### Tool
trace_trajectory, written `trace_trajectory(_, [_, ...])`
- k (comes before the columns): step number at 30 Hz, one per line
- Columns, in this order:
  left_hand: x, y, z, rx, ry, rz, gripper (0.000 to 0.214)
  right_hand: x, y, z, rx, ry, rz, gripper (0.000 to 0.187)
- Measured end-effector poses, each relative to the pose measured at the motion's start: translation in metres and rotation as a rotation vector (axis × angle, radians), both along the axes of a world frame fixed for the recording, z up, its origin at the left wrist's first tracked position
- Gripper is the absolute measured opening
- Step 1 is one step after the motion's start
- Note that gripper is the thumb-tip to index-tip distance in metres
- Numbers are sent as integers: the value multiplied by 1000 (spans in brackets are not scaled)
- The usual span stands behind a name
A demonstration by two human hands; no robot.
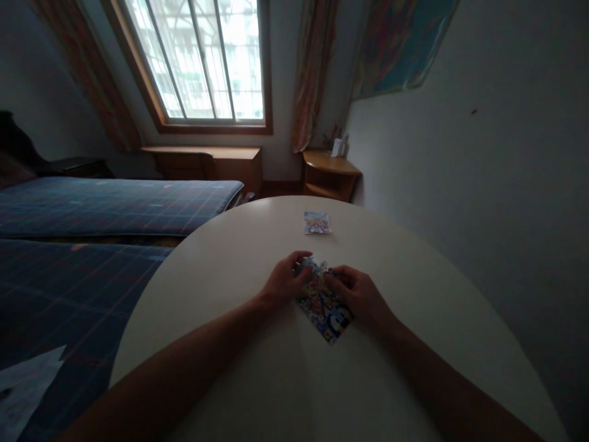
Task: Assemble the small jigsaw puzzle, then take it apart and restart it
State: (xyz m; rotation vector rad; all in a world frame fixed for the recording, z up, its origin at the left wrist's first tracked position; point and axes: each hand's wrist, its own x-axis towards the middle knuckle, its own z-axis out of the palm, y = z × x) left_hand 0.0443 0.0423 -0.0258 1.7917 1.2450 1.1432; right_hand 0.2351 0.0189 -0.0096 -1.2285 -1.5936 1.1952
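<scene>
A partly joined jigsaw puzzle (322,304) with a colourful cartoon-like print lies tilted cornerwise on the white table, its upper edge jagged. My left hand (288,279) closes its thumb and fingers on the puzzle's upper left side, at a light blue part. On the upper right side, my right hand (356,291) grips the edge with the thumb on top and the fingers curled. Whether a loose piece is between the fingers of either hand is too small to tell. Beyond the hands lies a small printed picture packet (317,223), touched by neither hand.
The round white table (221,350) has a curved edge, with a white wall (483,184) on the right. To the left are beds with blue plaid mattresses (115,199) and white paper (30,387). A wooden desk (234,156) and corner shelf (329,162) stand behind.
</scene>
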Motion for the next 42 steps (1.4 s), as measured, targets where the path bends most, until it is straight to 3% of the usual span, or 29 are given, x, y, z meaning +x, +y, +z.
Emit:
trace_trajectory(8, [-4, -9, 0, -115, -215, -271, 47, -2, -2, -5, 30, 53, -27, 33])
trace_trajectory(12, [-4, -11, -4, -93, -172, -350, 56, -3, -1, -6, 23, 75, -44, 33])
trace_trajectory(15, [-4, -10, -7, -90, -123, -340, 61, -7, 4, -3, 13, 59, -73, 33])
trace_trajectory(18, [-3, -8, -7, -92, -131, -273, 55, -11, 15, -1, 9, 45, -13, 32])
trace_trajectory(20, [-4, -6, -6, -76, -146, -204, 48, -13, 21, -2, 53, 57, 16, 31])
trace_trajectory(23, [-5, -5, -4, -46, -178, -118, 40, -9, 24, -4, 165, 13, -51, 35])
trace_trajectory(28, [-6, -3, -5, -28, -266, -30, 43, 4, 6, -8, 327, -351, -2, 73])
trace_trajectory(32, [-4, -3, -3, -48, -374, -38, 47, 3, -6, -16, 388, -531, 68, 103])
trace_trajectory(34, [-2, -5, -1, -52, -411, -64, 48, -1, -8, -19, 416, -553, 73, 100])
trace_trajectory(39, [0, -9, 2, -62, -441, -123, 50, -6, -5, -16, 423, -501, 65, 69])
trace_trajectory(42, [-1, -10, 1, -42, -430, -97, 47, -5, -5, -11, 418, -484, 75, 73])
